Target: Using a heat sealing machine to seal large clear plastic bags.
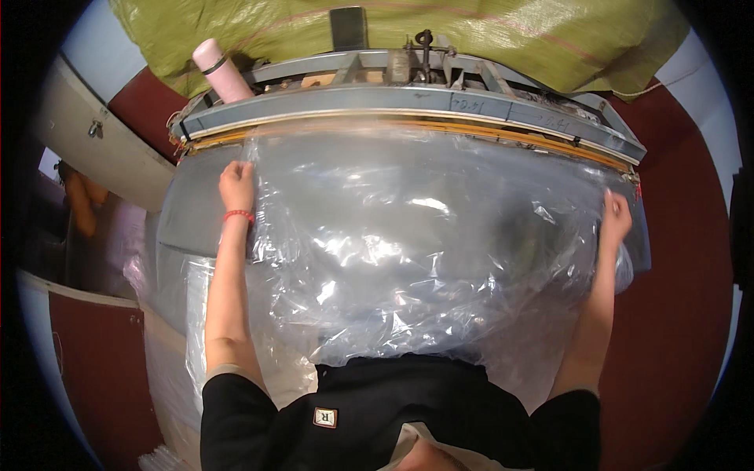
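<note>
Two bare forearms reach forward from your black-sleeved shoulders, spread wide apart, one at each side of a large clear plastic bag (408, 235). Your left hand (236, 187), with a red bracelet (238, 214) at the wrist, is extended nearly straight and its fingers are curled onto the bag's left edge, gripping the film close to the sealing bar. Your right hand (615, 218) is raised at the bag's right edge with fingers closed on the plastic there; the grip is partly hidden by crinkled film. The bag is puffy, glossy and wrinkled, lying between your hands and stretching from your chest up to the long grey metal sealing bar (408, 106), where its far edge meets a thin yellowish strip (393, 123) along the bar. The bag rests on a grey curved work surface (192, 212) that shows just left of your left hand. Behind the bar sit metal frame parts, and a pink cylindrical bottle (220, 71) stands at the bar's left end. Beyond the bar lies a green woven sack (510, 39). The floor (683, 298) to the right of the bar is dark red. More clear plastic film (169, 369) hangs below the work surface on the left.
</note>
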The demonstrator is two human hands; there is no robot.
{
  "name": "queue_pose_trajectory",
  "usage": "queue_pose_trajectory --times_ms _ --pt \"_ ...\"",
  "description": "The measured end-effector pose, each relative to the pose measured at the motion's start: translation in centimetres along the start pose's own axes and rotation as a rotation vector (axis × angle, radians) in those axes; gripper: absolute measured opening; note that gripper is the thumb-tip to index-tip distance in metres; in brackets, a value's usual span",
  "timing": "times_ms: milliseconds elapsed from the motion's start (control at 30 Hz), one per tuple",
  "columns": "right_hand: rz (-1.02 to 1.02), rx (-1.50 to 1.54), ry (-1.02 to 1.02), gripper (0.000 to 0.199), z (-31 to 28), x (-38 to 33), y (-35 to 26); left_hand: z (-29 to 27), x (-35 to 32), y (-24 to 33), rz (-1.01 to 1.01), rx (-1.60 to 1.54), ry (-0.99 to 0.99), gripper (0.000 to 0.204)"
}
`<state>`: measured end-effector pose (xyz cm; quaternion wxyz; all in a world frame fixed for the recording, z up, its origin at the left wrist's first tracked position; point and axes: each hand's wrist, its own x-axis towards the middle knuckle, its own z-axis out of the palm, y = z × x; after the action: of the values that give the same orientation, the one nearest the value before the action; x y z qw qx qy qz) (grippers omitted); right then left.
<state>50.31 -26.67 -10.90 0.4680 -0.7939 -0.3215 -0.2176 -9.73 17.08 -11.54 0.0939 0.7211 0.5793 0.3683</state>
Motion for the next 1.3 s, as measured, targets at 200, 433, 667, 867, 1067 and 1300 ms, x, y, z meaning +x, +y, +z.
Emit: queue_pose_trajectory --times_ms 200,433,667,867,1067,1300 --pt "0.298 -0.575 0.256 0.025 -10.4 -8.7 0.5 -1.4 -6.0 7.3 -0.095 -0.813 -0.227 0.013" --pt "-0.081 0.198 -0.174 0.022 0.6 -5.2 -16.7 -5.7 -11.8 15.3 -0.142 -1.265 -0.631 0.022" --pt "-0.154 0.889 -1.094 0.025 12.8 -10.4 -35.6 -3.8 -16.2 15.9 -0.233 -1.493 -0.698 0.028" --pt "0.133 1.018 -0.858 0.021 13.4 -11.4 -36.3 -4.7 -22.1 18.1 0.467 -0.478 -0.816 0.052" --pt "-0.096 0.954 -0.686 0.021 10.0 -9.7 -35.5 -7.7 -17.7 17.2 0.604 -0.484 -0.054 0.021" --pt "-0.129 0.74 -0.31 0.017 5.2 -5.4 -30.8 -3.8 -19.5 9.2 0.574 -0.544 -1.305 0.019"
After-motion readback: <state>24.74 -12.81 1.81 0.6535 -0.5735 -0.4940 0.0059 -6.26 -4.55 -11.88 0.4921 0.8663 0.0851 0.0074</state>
